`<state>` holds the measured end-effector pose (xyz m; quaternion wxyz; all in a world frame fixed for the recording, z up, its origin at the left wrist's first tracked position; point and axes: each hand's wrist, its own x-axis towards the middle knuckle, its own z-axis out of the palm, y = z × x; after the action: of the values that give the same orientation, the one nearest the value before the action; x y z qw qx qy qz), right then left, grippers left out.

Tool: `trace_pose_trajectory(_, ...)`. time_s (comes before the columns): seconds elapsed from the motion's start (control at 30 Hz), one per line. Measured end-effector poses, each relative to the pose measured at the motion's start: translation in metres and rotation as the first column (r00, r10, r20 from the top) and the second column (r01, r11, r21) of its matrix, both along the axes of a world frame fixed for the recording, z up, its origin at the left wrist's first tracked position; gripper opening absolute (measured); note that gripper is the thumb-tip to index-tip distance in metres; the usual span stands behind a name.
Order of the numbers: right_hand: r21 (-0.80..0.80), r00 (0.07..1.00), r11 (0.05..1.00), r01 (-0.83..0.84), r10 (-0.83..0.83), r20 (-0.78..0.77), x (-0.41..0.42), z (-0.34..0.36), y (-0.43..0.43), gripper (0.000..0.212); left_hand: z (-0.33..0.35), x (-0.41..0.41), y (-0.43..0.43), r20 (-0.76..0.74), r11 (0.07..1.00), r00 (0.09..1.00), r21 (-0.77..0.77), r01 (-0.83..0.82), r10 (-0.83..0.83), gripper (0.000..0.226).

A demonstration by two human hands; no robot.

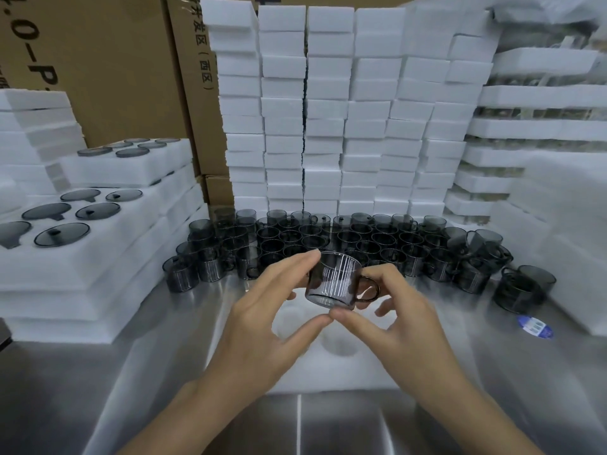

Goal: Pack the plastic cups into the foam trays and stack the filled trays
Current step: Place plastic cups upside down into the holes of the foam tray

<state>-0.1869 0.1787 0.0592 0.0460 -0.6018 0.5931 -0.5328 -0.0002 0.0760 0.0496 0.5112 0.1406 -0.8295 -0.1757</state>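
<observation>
a: what's nearest, at the bottom of the frame?
b: two bare forearms come up from the lower edge over a steel surface (131, 405). between them lies a white foam tray (345, 369) with round wells.
a: and the grip?
b: both are clamped on one smoky clear cup (331, 284), held in the air above that tray at the frame's centre. the left hand (262, 320) pinches it, forefinger at the rim and thumb by the base. the right hand (404, 323) has its thumb under the base and fingers curled by the handle, which points right.
a: behind it?
b: a crowd of like cups (328, 238) stands across the middle of the surface. a blue sticker (534, 327) lies at right. at left sit stacked foam trays (98, 264), dark round lids in their wells. farthest back rise tall foam stacks (328, 110), with cardboard boxes (115, 60) at upper left.
</observation>
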Motion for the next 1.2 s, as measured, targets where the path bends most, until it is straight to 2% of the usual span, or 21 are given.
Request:
trace_pose_trajectory(0.17, -0.031, 0.992, 0.999, 0.041, -0.045, -0.121, -0.005, -0.007, -0.002, 0.039, 0.0, 0.001, -0.006, 0.022, 0.997, 1.0, 0.076, -0.023, 0.022, 0.067)
trace_pose_trajectory(0.27, -0.058, 0.993, 0.998, 0.024, -0.031, -0.112, -0.004, -0.01, -0.004, 0.042, -0.002, 0.002, -0.009, 0.012, 0.988, 1.0, 0.155, -0.009, 0.008, 0.065)
trace_pose_trajectory(0.43, -0.131, 0.992, 0.989, -0.067, 0.052, -0.117, 0.0, -0.007, -0.003, 0.066, -0.001, 0.003, -0.013, -0.11, 0.928, 0.993, 0.364, 0.085, -0.048, 0.06)
trace_pose_trajectory(0.5, -0.147, 0.993, 0.984, -0.1, 0.091, -0.07, 0.004, -0.005, -0.001, 0.066, 0.0, 0.002, -0.014, -0.139, 0.9, 0.986, 0.411, 0.146, -0.096, 0.058)
trace_pose_trajectory(0.57, -0.17, 0.994, 0.98, -0.1, 0.09, -0.065, 0.006, -0.005, 0.0, 0.062, 0.001, 0.001, -0.015, -0.098, 0.881, 0.986, 0.442, 0.166, -0.136, 0.056)
trace_pose_trajectory(0.67, -0.166, 0.994, 0.985, -0.047, 0.03, -0.105, 0.005, -0.005, 0.001, 0.063, -0.004, -0.002, -0.015, 0.021, 0.886, 0.991, 0.451, 0.107, -0.13, 0.058)
trace_pose_trajectory(0.73, -0.123, 0.993, 0.992, -0.015, 0.001, -0.118, 0.003, -0.006, 0.001, 0.07, -0.007, -0.003, -0.011, 0.038, 0.901, 0.998, 0.432, 0.029, -0.05, 0.074)
trace_pose_trajectory(0.8, -0.1, 0.99, 0.995, 0.005, -0.019, -0.138, 0.002, -0.008, 0.001, 0.076, -0.009, -0.003, -0.008, 0.052, 0.941, 0.999, 0.337, -0.022, 0.004, 0.084)
trace_pose_trajectory(0.87, -0.122, 0.984, 0.993, 0.006, -0.027, -0.178, 0.004, -0.007, 0.002, 0.078, -0.009, -0.003, -0.007, 0.064, 0.982, 0.998, 0.187, -0.029, 0.018, 0.076)
trace_pose_trajectory(0.93, -0.164, 0.976, 0.986, -0.008, -0.028, -0.218, 0.006, -0.005, 0.003, 0.078, -0.007, -0.002, -0.007, 0.041, 0.991, 0.999, 0.128, -0.041, 0.036, 0.065)
trace_pose_trajectory(1.0, -0.183, 0.975, 0.983, -0.026, -0.016, -0.222, 0.007, -0.003, 0.004, 0.079, -0.006, -0.001, -0.007, -0.002, 0.985, 0.999, 0.168, -0.031, 0.032, 0.063)
trace_pose_trajectory(1.1, -0.119, 0.986, 0.992, -0.049, 0.029, -0.165, 0.006, -0.002, 0.006, 0.08, -0.004, -0.001, -0.006, -0.05, 0.95, 0.997, 0.305, 0.074, -0.061, 0.06)
trace_pose_trajectory(1.2, -0.075, 0.991, 0.995, -0.062, 0.053, -0.121, 0.004, -0.003, 0.005, 0.067, -0.003, -0.002, -0.007, -0.01, 0.904, 0.99, 0.406, 0.133, -0.141, 0.058)
